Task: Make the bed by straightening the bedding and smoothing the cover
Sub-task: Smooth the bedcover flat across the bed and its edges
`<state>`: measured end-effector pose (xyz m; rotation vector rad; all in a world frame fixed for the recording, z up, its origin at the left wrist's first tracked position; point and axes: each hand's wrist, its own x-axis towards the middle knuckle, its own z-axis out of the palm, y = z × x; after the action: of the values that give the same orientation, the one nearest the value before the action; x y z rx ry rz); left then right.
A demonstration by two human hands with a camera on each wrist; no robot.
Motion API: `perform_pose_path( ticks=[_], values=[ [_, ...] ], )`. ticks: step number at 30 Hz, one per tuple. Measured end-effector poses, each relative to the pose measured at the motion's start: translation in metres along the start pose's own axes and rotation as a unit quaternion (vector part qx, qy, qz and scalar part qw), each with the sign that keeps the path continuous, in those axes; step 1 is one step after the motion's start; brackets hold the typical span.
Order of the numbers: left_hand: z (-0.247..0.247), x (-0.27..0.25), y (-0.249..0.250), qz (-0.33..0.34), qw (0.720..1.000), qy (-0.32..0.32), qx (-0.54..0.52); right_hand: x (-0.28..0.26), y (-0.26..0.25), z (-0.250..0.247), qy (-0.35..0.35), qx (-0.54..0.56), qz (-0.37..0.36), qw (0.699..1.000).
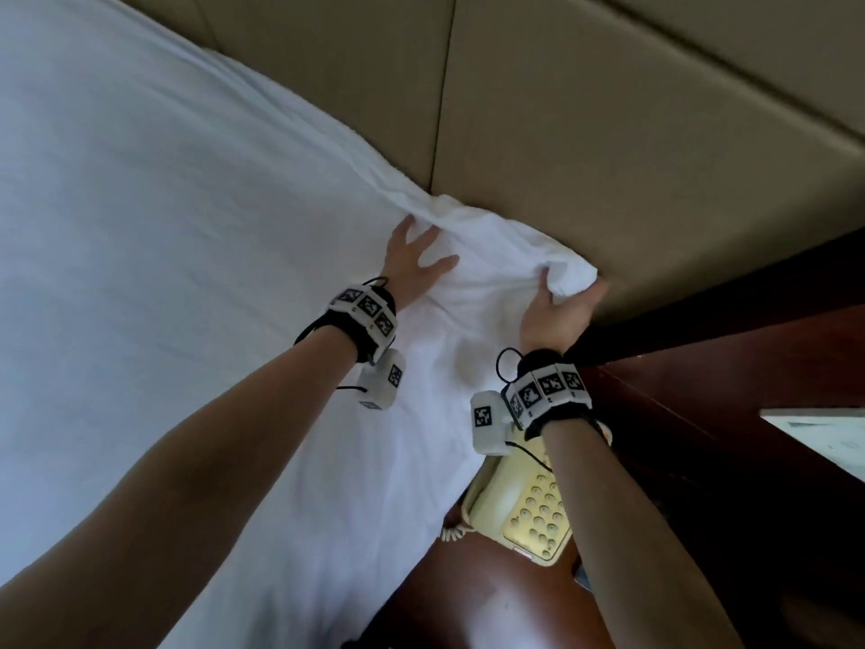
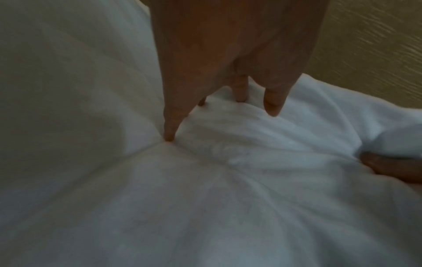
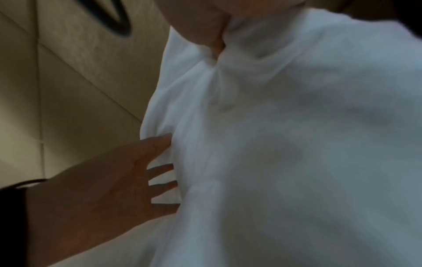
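Note:
A white cover [image 1: 187,227] lies over the bed up to the headboard, with bunched folds at its near top corner [image 1: 529,245]. My left hand [image 1: 416,255] lies on the cover beside those folds with its fingers spread and straight, and the fingertips [image 2: 169,137] dent the cloth. My right hand [image 1: 568,292] grips the corner of the cover against the headboard, thumb on top and fingers wrapped round the edge. The right wrist view shows that thumb [image 3: 205,27] pressed into the fabric [image 3: 297,144] and the left hand [image 3: 114,177] spread at the fold.
A beige padded headboard [image 1: 608,133] runs along the far edge of the bed. Under my right forearm a cream telephone [image 1: 524,508] sits on a dark wooden nightstand [image 1: 468,601]. A white sheet of paper [image 1: 824,437] lies at the right edge.

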<state>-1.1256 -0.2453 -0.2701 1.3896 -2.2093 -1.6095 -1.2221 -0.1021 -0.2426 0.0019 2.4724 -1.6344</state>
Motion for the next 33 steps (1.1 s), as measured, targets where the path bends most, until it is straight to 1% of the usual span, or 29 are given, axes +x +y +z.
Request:
perform_pose_path(
  ticks=[2, 4, 5, 7, 8, 9, 10, 11, 12, 14, 16, 18, 20, 21, 24, 26, 27, 29, 30, 31, 33],
  values=[
    [0.002, -0.002, -0.008, 0.041, 0.999, -0.019, 0.015, -0.001, 0.011, 0.011, 0.021, -0.059, 0.054, 0.997],
    [0.001, -0.009, -0.016, 0.092, 0.994, -0.037, 0.054, -0.011, 0.022, 0.013, 0.045, -0.141, 0.077, 0.986],
    [0.0, -0.013, -0.021, 0.115, 0.99, -0.042, 0.075, -0.021, 0.027, 0.011, 0.059, -0.172, 0.057, 0.982],
    [-0.004, -0.019, -0.031, 0.153, 0.979, -0.048, 0.126, -0.049, 0.035, 0.002, 0.068, -0.187, -0.047, 0.979],
    [-0.007, -0.022, -0.036, 0.168, 0.969, -0.043, 0.176, -0.063, 0.04, -0.001, 0.046, -0.195, -0.102, 0.974],
    [-0.011, -0.024, -0.041, 0.18, 0.951, -0.031, 0.25, -0.074, 0.046, -0.001, 0.003, -0.218, -0.14, 0.966],
    [-0.016, -0.027, -0.045, 0.182, 0.927, -0.018, 0.329, -0.079, 0.053, 0.002, -0.057, -0.25, -0.15, 0.955],
    [-0.021, -0.027, -0.05, 0.174, 0.904, -0.01, 0.39, -0.08, 0.061, 0.008, -0.117, -0.281, -0.138, 0.942],
    [-0.026, -0.026, -0.054, 0.156, 0.892, -0.011, 0.424, -0.077, 0.067, 0.014, -0.165, -0.305, -0.117, 0.931],
    [-0.032, -0.021, -0.061, 0.106, 0.891, -0.024, 0.442, -0.064, 0.078, 0.029, -0.234, -0.327, -0.061, 0.913],
    [-0.033, -0.012, -0.068, 0.08, 0.885, -0.038, 0.457, -0.051, 0.081, 0.045, -0.26, -0.331, 0.008, 0.907],
    [-0.029, -0.005, -0.072, 0.081, 0.872, -0.048, 0.481, -0.04, 0.082, 0.062, -0.273, -0.341, 0.06, 0.898],
    [-0.023, 0.001, -0.072, 0.087, 0.862, -0.054, 0.496, -0.034, 0.077, 0.073, -0.304, -0.366, 0.077, 0.876],
    [-0.021, 0.003, -0.072, 0.086, 0.86, -0.057, 0.5, -0.031, 0.075, 0.075, -0.321, -0.355, 0.088, 0.874],
    [-0.018, 0.005, -0.074, 0.072, 0.855, -0.066, 0.51, -0.022, 0.067, 0.071, -0.334, -0.225, 0.157, 0.902],
    [-0.015, -0.004, -0.073, 0.067, 0.86, -0.077, 0.5, -0.019, 0.065, 0.066, -0.351, -0.165, 0.186, 0.903],
    [-0.012, -0.013, -0.073, 0.069, 0.863, -0.085, 0.494, -0.017, 0.067, 0.063, -0.36, -0.143, 0.184, 0.903],
    [-0.003, -0.038, -0.073, 0.076, 0.863, -0.102, 0.49, -0.017, 0.066, 0.049, -0.361, -0.127, 0.163, 0.91],
    [0.002, -0.054, -0.075, 0.086, 0.86, -0.11, 0.49, -0.02, 0.063, 0.038, -0.349, -0.117, 0.158, 0.916],
    [0.008, -0.071, -0.079, 0.104, 0.858, -0.116, 0.49, -0.023, 0.062, 0.027, -0.333, -0.117, 0.158, 0.922],
    [0.021, -0.11, -0.091, 0.166, 0.851, -0.125, 0.482, -0.031, 0.071, 0.008, -0.3, -0.165, 0.162, 0.925]
  ],
)
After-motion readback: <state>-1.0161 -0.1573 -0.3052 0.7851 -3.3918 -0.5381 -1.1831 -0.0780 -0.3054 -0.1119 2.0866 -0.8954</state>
